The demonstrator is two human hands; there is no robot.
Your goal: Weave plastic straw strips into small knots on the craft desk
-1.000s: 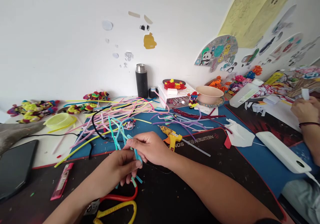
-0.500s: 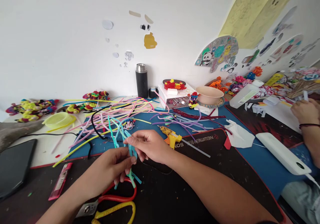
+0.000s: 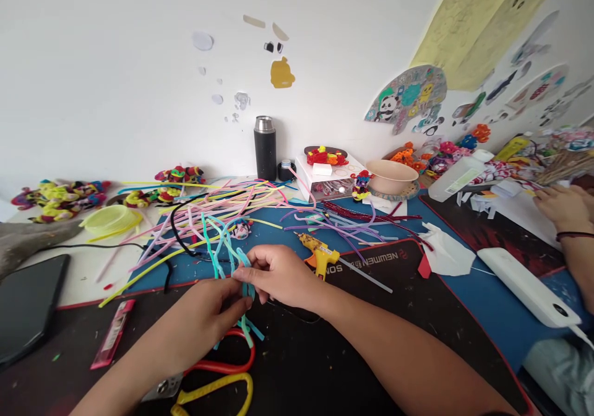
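A bundle of blue and mint-green pipe cleaners (image 3: 223,242) is held up above the dark mat, its loose ends spreading upward and a few hanging below. My left hand (image 3: 214,307) pinches the lower part of the bundle. From the right, my right hand (image 3: 273,273) grips a bent blue loop between thumb and fingers. Where the strands cross is partly hidden behind my fingers. Under my left hand lie scissors with one red and one yellow handle (image 3: 239,379). A yellow hot glue gun (image 3: 321,255) rests just beyond my right hand.
Pink, yellow and purple pipe cleaners (image 3: 241,196) are heaped behind my hands. A black flask (image 3: 265,150) stands by the wall. To the left lie a dark phone or tablet (image 3: 32,307) and a pink packet (image 3: 112,335). A co-worker's hand (image 3: 563,208) and a white device (image 3: 526,286) are right.
My right hand has shifted slightly, and the blue loop at its fingertips shows a rounder bend. My left hand keeps its pinch. The whole view has moved a little.
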